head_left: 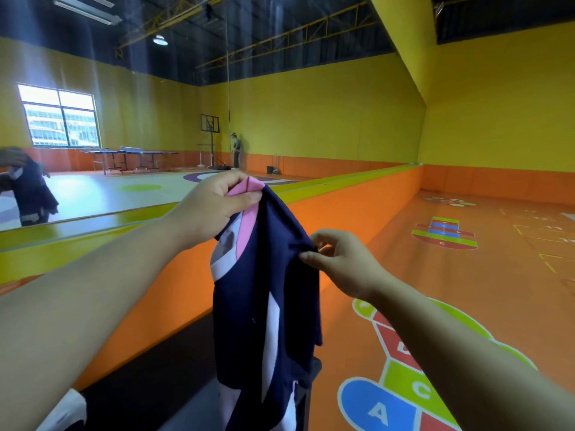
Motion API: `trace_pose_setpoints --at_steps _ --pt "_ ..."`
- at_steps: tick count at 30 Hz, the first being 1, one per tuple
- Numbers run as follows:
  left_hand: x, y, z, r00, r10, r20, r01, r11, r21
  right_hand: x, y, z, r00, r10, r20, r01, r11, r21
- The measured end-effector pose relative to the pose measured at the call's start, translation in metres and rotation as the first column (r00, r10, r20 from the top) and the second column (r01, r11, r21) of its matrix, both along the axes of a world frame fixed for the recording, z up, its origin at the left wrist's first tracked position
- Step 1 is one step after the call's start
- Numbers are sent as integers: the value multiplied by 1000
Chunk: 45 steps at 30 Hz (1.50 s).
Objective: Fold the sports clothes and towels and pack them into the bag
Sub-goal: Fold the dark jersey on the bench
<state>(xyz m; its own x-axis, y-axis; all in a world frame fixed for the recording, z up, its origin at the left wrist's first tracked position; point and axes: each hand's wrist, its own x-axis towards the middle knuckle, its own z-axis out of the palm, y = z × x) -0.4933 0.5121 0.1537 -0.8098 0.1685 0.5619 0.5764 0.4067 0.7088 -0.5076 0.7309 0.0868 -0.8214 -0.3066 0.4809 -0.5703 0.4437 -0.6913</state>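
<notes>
**Left hand (pixel 214 209) and right hand (pixel 345 262) hold the sports shirt (pixel 267 306) in the air**

The left hand is the higher of the two. Its fingers are curled and its thumb is pressed down on a pink panel at the top of the shirt, so that the garment hangs from this grip. The right hand is lower and to the right. It pinches a fold of the navy cloth between thumb and forefinger at the shirt's right edge, with the other fingers loosely bent behind. Both forearms reach in from the bottom corners of the view.

The shirt is navy, with a pink band near the top and white stripes running down it. It hangs bunched and unfolded between the hands. Its lower end drops toward the dark desk (pixel 146 368) at the bottom of the view, but whether it touches the desk cannot be told. A piece of white cloth (pixel 67 409) lies at the lower left corner, partly hidden by the left forearm.

Behind the shirt runs a low orange padded wall (pixel 357 200) with a yellow-green top. To the right, the orange floor (pixel 466 290) carries painted hopscotch squares (pixel 401 396) with the letters A and C. Far back stand a table tennis table (pixel 130 155), a basketball hoop (pixel 210 123), a window (pixel 60 116) and a distant person (pixel 236 149) by the yellow wall. Another person (pixel 29 188) in dark clothes is at the left edge.
</notes>
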Motion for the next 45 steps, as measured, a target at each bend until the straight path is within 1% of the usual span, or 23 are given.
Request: trace_pose_setpoints --at_steps 3,5,9,12,14,16,17,19,20,21,22,23,24,25,26,28,30,31,35,39,40,43,45 --pt "-5 -8 0 994 98 -43 -102 989 -108 2 15 11 996 -74 -46 69 992 -103" --pt "-9 -9 0 990 130 -61 -139 975 -173 5 21 14 988 -118 -103 109 990 -90" --pt "-8 5 2 985 124 -120 -144 973 -180 18 24 18 962 -247 -119 254 966 46" --pt "-9 19 3 979 108 -171 -136 978 -157 25 34 22 927 -338 -160 369 895 250" --pt "-11 28 1 971 107 -214 -147 972 -182 30 43 24 906 -383 -180 422 854 304" --pt "-10 37 -2 964 119 -238 -165 969 -186 37 54 28 918 -373 -132 396 875 278" --pt "-10 42 -4 963 119 -242 -166 969 -181 43 60 30 938 -338 -78 346 903 255" --pt "-9 50 -8 964 111 -241 -158 970 -186 56 73 33 974 -211 77 191 958 214" --pt "-8 53 -10 967 100 -233 -149 968 -200 62 79 35 974 -166 152 132 969 210" --pt "-7 56 -12 970 86 -227 -135 968 -211 67 86 35 968 -155 197 108 967 232" --pt "-6 58 -15 973 71 -218 -119 969 -217 70 92 35 963 -175 204 113 953 282" --pt "-4 59 -16 976 53 -213 -100 971 -219 72 98 35 958 -215 188 143 931 336" --pt "-3 59 -17 978 34 -203 -79 974 -213 73 103 35 955 -245 166 174 919 354" --pt "-1 58 -16 983 6 -182 -45 977 -207 75 108 35 955 -261 143 201 920 336" --pt "3 56 -14 987 -32 -156 0 980 -198 75 112 35 954 -274 118 230 927 298" --pt "10 52 -8 989 -95 -118 71 980 -187 77 118 33 952 -294 89 277 947 165" --pt "14 51 -4 990 -100 -99 80 979 -187 80 120 30 942 -331 48 329 943 49" --pt "13 49 -3 991 -96 -93 77 978 -192 81 120 29 933 -359 14 359 933 27" --pt "11 44 -4 990 -124 -70 108 975 -194 96 114 29 882 -463 -92 467 884 26" --pt "13 38 -10 992 -120 -43 107 969 -224 114 112 35 848 -512 -140 527 841 121" --pt "14 36 -11 991 -130 -28 121 971 -208 118 111 37 851 -507 -136 523 842 132" --pt "19 30 -13 978 -197 63 202 975 -89 128 109 42 875 -474 -94 483 867 124" --pt "28 30 -14 949 -290 127 293 956 -5 133 109 41 882 -466 -66 470 877 99"
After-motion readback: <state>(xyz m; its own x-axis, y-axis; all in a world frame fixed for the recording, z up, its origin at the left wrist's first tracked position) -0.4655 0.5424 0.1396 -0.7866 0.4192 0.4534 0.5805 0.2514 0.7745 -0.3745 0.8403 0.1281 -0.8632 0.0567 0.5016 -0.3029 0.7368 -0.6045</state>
